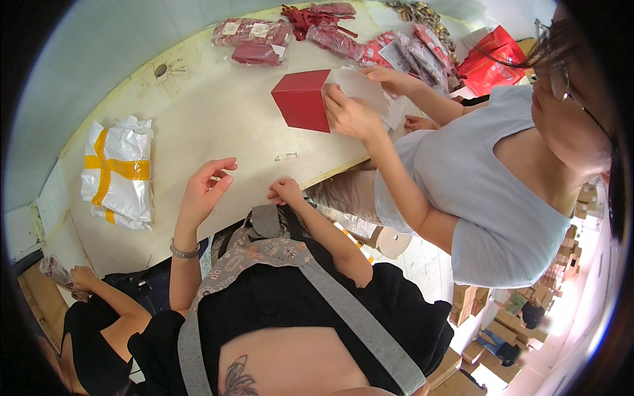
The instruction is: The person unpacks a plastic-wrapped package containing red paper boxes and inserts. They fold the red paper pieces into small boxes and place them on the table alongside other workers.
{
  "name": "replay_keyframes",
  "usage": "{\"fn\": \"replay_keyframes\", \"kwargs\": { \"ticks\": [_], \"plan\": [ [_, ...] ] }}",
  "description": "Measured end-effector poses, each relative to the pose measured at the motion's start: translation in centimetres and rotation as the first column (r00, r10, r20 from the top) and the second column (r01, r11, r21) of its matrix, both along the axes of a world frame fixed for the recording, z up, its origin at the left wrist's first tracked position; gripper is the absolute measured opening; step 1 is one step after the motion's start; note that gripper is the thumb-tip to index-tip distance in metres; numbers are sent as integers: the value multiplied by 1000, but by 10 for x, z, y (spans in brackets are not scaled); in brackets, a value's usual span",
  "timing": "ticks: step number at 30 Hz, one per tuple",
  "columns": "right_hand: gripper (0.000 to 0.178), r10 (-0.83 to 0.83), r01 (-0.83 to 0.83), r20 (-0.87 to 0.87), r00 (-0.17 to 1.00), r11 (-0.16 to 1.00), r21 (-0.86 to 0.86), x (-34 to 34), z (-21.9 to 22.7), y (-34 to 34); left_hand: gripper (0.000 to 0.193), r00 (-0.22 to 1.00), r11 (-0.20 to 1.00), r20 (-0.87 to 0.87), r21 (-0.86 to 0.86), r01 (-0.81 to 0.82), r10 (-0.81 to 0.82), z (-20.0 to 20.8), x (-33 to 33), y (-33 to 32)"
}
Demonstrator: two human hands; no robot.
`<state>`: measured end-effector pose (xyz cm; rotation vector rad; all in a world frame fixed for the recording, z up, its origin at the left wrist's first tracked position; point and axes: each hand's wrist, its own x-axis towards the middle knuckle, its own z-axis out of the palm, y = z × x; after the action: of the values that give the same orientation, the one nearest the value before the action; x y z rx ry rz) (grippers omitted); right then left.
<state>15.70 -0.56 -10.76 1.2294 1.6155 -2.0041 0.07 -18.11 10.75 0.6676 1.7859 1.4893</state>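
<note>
My left hand [205, 191], with a metal band on its wrist, is raised over the near part of the pale table. Its fingers are bent and apart, holding nothing. At the table's near edge rests my right hand [286, 191], fingers curled loosely together with nothing visible in them. Left of my left hand lies a white plastic parcel [125, 173] crossed with yellow tape. Farther off, a co-worker on my right holds a red box [300, 99] with a pale open end, using both hands; one hand [353, 113] reaches into its opening.
Along the table's [191, 105] far side lie plastic-wrapped dark red packs [254, 39], red ribbons [314, 21], more wrapped packs [416, 56], a metal chain [422, 16] and a red bag [495, 59]. Another person's hand [84, 278] is at lower left. Cardboard boxes [465, 303] stand behind at right.
</note>
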Motion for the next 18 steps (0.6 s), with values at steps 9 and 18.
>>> {"fn": "replay_keyframes", "kwargs": {
  "ticks": [9,18],
  "plan": [
    [22,62,-61,-7,998,997,38,1,1,0,33,1000,1000,3,-27,-1,1,-2,1,1],
    [21,53,-52,-7,999,998,39,0,0,-1,32,998,999,-57,-33,14,-16,-2,3,6]
  ]
}}
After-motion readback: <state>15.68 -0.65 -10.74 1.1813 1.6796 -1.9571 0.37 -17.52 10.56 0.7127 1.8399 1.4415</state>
